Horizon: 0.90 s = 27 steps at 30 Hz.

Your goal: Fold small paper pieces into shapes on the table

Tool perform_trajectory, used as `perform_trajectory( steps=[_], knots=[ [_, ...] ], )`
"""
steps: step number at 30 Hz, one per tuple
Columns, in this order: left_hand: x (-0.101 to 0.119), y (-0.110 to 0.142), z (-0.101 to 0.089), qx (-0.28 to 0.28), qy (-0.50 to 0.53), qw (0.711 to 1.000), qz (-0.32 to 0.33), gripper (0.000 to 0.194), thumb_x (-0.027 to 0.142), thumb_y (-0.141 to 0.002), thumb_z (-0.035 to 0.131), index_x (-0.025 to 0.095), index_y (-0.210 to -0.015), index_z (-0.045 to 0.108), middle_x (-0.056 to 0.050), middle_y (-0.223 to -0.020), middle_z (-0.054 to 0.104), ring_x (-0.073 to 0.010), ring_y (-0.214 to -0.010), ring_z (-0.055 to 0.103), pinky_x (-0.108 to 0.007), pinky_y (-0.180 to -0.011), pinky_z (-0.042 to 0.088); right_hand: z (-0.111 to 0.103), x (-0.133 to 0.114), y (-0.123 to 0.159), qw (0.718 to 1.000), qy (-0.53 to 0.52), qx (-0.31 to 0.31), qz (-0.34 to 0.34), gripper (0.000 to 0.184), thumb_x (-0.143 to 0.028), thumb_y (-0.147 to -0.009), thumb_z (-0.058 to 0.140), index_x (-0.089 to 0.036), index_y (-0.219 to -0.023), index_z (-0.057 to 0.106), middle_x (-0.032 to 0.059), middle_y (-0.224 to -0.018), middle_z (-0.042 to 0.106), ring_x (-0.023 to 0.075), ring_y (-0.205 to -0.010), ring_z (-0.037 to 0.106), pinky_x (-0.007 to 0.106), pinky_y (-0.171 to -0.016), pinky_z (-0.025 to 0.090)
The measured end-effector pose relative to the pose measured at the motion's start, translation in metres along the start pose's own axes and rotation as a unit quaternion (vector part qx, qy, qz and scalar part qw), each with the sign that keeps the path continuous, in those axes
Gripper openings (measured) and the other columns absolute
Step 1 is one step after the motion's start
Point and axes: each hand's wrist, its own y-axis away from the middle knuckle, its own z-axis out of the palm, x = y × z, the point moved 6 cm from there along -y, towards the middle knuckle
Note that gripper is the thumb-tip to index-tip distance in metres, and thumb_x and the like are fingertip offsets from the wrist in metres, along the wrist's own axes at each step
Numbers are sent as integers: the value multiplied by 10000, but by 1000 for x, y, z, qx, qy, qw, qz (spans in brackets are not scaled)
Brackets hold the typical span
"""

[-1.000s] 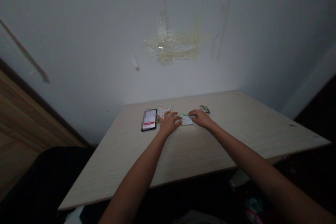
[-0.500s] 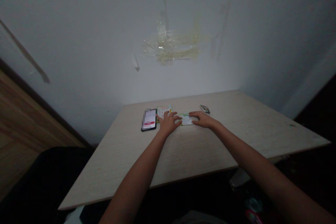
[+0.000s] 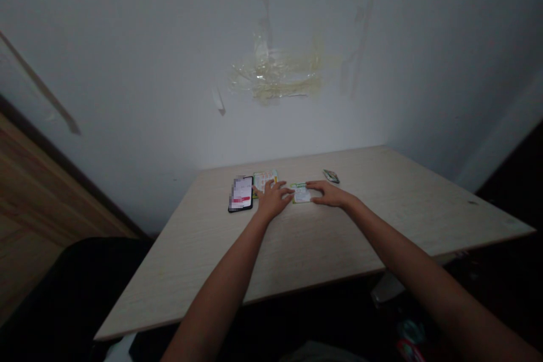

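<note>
A small printed card or packet (image 3: 301,194), white with a green band, lies flat on the table between my two hands. My left hand (image 3: 272,199) rests at its left side, fingers spread, with the index finger and thumb near or on that edge. From the other side, my right hand (image 3: 330,193) touches the right edge, fingers and thumb apart. Partly beneath my left fingers is a second printed sheet or packet (image 3: 263,179) in green, white and yellow. A dark-edged smartphone (image 3: 241,194) with a lit, partly blurred screen lies left of it.
The pale wooden table (image 3: 203,260) stands against a grey wall (image 3: 148,68) bearing peeling clear tape (image 3: 280,76). A small, dark, patterned flat item (image 3: 331,176) lies beyond my right hand. A black object (image 3: 97,271) is left of the table, near wooden panelling (image 3: 42,198).
Almost nothing has moved. My right hand has shifted very slightly; my left hand, the card and the phone stay where they were.
</note>
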Motion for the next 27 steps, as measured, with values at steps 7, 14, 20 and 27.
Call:
perform_trajectory(
  steps=[7,14,20,27],
  knots=[
    [8,3,-2,5,-3,1000,30,319,568,-941,477,428,-1124,699,59,-1467,530,-371,-1435,269,-828,-1049,-49,2,5,4,998,-39,51,4,473,-293,-763,734,-217,-1226,678,114,-1400,582,272,-1289,543,475,-1145,355],
    [18,6,-3,-26,-10,999,46,451,638,-899,498,369,-1240,622,0,-1408,592,-377,-1421,301,-825,-1038,-99,0,6,6,995,-64,80,13,241,-324,-785,727,-227,-1000,777,98,-1295,655,260,-1206,598,452,-1098,411],
    [16,4,1,-39,0,999,36,457,655,-892,494,458,-1295,586,36,-1448,558,-387,-1421,295,-820,-1043,-89,-4,0,1,995,-28,89,39,259,-390,-883,635,-204,-956,799,130,-1285,661,274,-1135,636,449,-1056,457],
    [14,2,2,-50,-7,998,22,462,675,-875,503,502,-1294,594,54,-1492,507,-409,-1425,264,-808,-1061,-59,-3,-2,-6,991,86,90,54,293,-364,-939,563,-201,-1052,779,133,-1305,648,276,-1187,604,439,-1079,432]
  ],
)
